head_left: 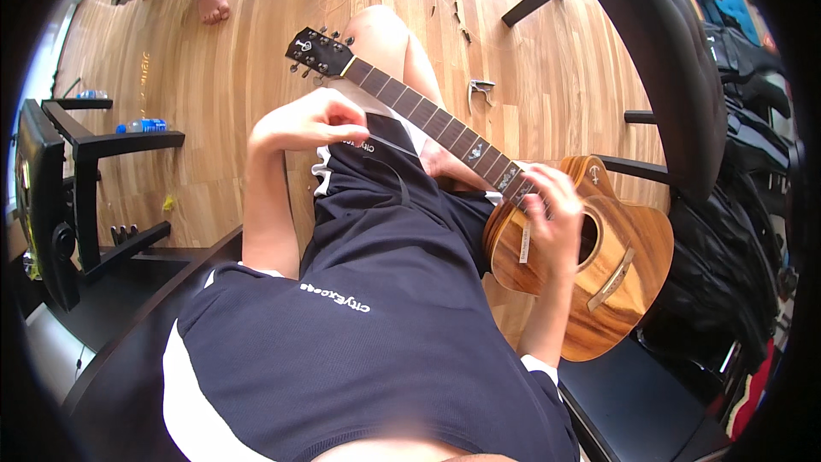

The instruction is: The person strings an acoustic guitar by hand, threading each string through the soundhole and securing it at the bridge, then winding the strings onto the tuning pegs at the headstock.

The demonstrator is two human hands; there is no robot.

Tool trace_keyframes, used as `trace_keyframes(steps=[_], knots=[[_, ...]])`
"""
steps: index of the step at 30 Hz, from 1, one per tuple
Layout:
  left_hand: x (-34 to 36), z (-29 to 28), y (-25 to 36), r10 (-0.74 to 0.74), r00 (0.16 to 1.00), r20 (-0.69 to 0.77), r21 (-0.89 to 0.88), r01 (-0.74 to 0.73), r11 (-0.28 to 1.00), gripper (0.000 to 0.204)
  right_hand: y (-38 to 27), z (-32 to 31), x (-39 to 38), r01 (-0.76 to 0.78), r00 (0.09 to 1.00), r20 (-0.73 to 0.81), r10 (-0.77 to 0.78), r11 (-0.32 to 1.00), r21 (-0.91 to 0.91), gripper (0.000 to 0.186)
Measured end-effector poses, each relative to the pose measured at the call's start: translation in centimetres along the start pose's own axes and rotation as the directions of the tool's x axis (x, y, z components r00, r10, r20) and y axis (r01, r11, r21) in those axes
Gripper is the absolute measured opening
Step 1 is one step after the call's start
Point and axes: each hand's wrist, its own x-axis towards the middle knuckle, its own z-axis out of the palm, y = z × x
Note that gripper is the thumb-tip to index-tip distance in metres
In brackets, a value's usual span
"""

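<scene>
An acoustic guitar (633, 291) with a glossy striped wood body leans across my right side, its dark fretboard (428, 115) and black headstock (316, 53) slanting up to the left. Over my lap, my left hand (316, 122) is closed in a pinch. A thin pale string (395, 144) runs rightward from its fingertips. My right hand (556, 214) curls over the lower end of the neck, where it joins the body, partly covering the sound hole (590, 235). A pale label (524, 246) is on the guitar's top beside that hand.
A metal capo (481, 92) lies on the wood floor beyond the neck. Black chairs stand at left (81, 154) and right (667, 51). A blue-labelled bottle (145, 127) is at left. Dark fabric (727, 248) piles up at right. Another person's bare foot (212, 0) is at upper left.
</scene>
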Motion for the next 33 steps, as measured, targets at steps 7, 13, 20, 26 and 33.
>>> trace_keyframes(steps=[7, 13, 20, 26, 33], knots=[[-3.4, -2.6, -2.2, -0.016, 0.973, -0.229, -0.141, -0.016, 0.99, 0.017, -4.2, 6.7, 1.0, 0.03, 0.982, 0.174, -0.072, 0.972, 0.234, 0.008], [-3.7, -4.6, -6.9, -0.136, 0.802, -0.582, -0.145, 0.061, 0.987, 0.018, -3.7, 6.7, 2.4, -0.077, 0.996, 0.061, 0.065, 0.971, 0.226, 0.006], [-2.4, -5.3, -12.9, -0.156, 0.594, -0.789, -0.287, -0.133, 0.949, 0.015, -2.5, 7.7, 4.9, -0.077, 0.997, 0.036, 0.071, 0.979, 0.189, 0.011], [-1.3, -4.7, -14.5, -0.196, 0.697, -0.69, -0.671, -0.515, 0.533, 0.017, -2.2, 7.9, 7.6, -0.09, 0.991, 0.102, 0.083, 0.994, 0.069, 0.014], [-1.0, -4.8, -16.9, -0.071, 0.868, -0.492, -0.85, -0.496, -0.178, 0.021, -1.6, 10.6, 9.8, -0.061, 0.994, 0.098, 0.049, 0.991, 0.121, 0.014]])
